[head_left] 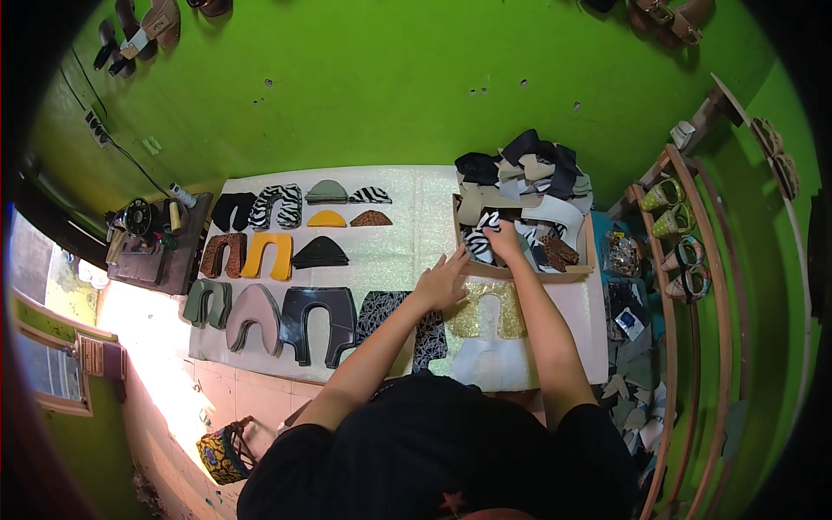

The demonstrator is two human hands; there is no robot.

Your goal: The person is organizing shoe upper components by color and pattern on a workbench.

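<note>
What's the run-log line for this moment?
Left hand: open near box | Right hand: inside box, at zebra-print piece, grip unclear | Table: U-shaped pieces and half-moon pieces laid out

Table cover [403, 247]: smooth sheet with a fine, glittering sheen. Gold arch piece [468, 319]: rough-looking glitter finish. Dark grey arch piece [319, 301]: smooth and glossy, leather-like. Zebra-print piece [479, 240]: smooth, pliable sheet; fibre type indistinguishable. Box [568, 277]: apparently plain matt cardboard. Shoe rack [670, 347]: bare wood. Wall [373, 95]: smooth green paint, pitted in places. Floor [247, 381]: smooth tile, shiny in the light. Shirt [433, 451]: matt black cloth.
</note>
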